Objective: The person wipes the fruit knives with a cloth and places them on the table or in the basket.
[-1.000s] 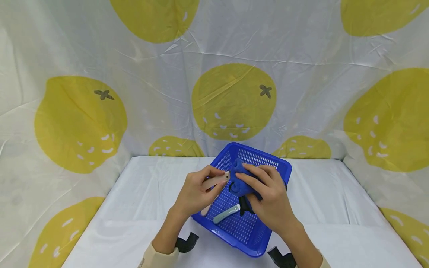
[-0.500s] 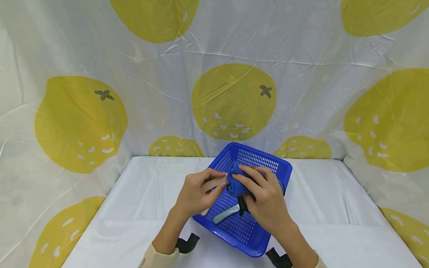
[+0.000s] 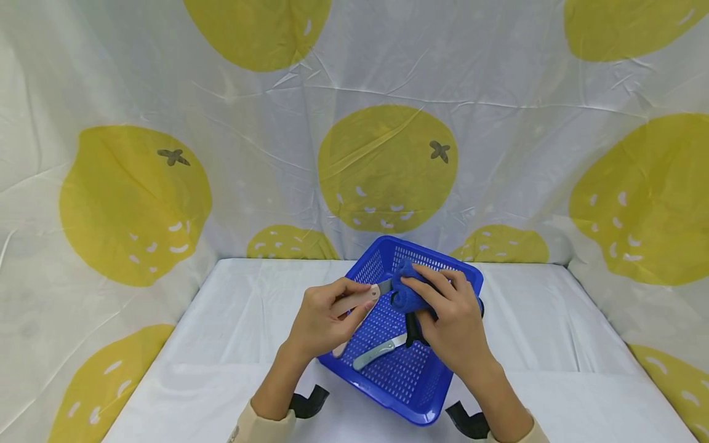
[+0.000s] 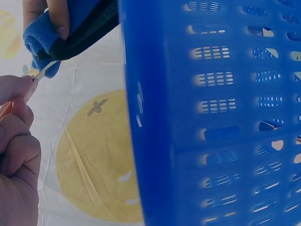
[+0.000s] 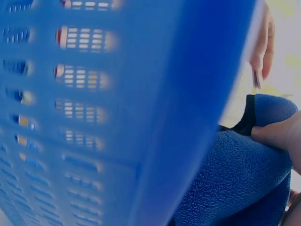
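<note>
Over the blue plastic basket (image 3: 382, 403), my left hand (image 3: 318, 317) grips a knife (image 3: 357, 299) by its pale pink handle. A short stretch of its blade shows, and the rest is hidden in a blue towel (image 3: 406, 298) with black edging. My right hand (image 3: 456, 326) pinches the folded towel around the blade, thumb below and fingers on top. The left wrist view shows the blade entering the towel's fold (image 4: 40, 37). On the basket floor lies a knife with a mint-green handle (image 3: 373, 355). Beside it is another pale pink handle (image 3: 339, 349), partly behind my left hand.
The basket stands at an angle on a white-covered table (image 3: 266, 320), its perforated walls rising around the knives. A white curtain (image 3: 266, 154) with yellow fruit prints hangs behind and at both sides. Black curved pieces (image 3: 310, 403) stick out by both wrists.
The towel first slid left up to the knife handle, then back right with my right hand, baring part of the blade. My left hand has stayed nearly still.
</note>
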Available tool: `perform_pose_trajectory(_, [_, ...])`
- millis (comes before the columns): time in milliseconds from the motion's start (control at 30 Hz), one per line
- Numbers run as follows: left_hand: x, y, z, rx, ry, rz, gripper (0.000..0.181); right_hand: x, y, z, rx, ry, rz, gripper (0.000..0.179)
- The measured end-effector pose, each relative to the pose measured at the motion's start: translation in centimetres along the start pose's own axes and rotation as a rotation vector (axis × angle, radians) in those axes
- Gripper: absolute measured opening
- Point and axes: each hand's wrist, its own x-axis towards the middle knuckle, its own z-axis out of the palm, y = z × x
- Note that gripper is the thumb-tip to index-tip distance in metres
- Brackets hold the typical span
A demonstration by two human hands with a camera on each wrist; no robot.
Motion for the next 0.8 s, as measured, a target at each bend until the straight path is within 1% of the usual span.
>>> perform_pose_trajectory(133, [-0.1,0.0,0.0,-0.010,0.005,-0.009,0.021,0.0,0.6,-0.2,-0.007,0.021,0.014,0.045])
perform_pose_trajectory(300, [0.0,-0.1,-0.2,-0.009,0.014,-0.002,0.022,0.1,1.7,-0.7,-0.015,0.063,0.034,0.045])
perform_pose_trajectory(533, [-0.1,-0.1,-0.5,-0.056,0.023,-0.034,0.024,0.2,3.2,-1.9,-0.030,0.124,0.077,0.049])
perform_pose_trajectory(633, [-0.1,-0.2,-0.4,-0.028,-0.001,-0.059,0.023,0.3,3.6,-2.4,-0.026,0.144,0.098,0.050])
perform_pose_trajectory(800, [-0.2,-0.5,-0.4,0.062,-0.084,-0.147,0.026,0.3,3.8,-2.9,-0.022,0.171,0.127,0.050])
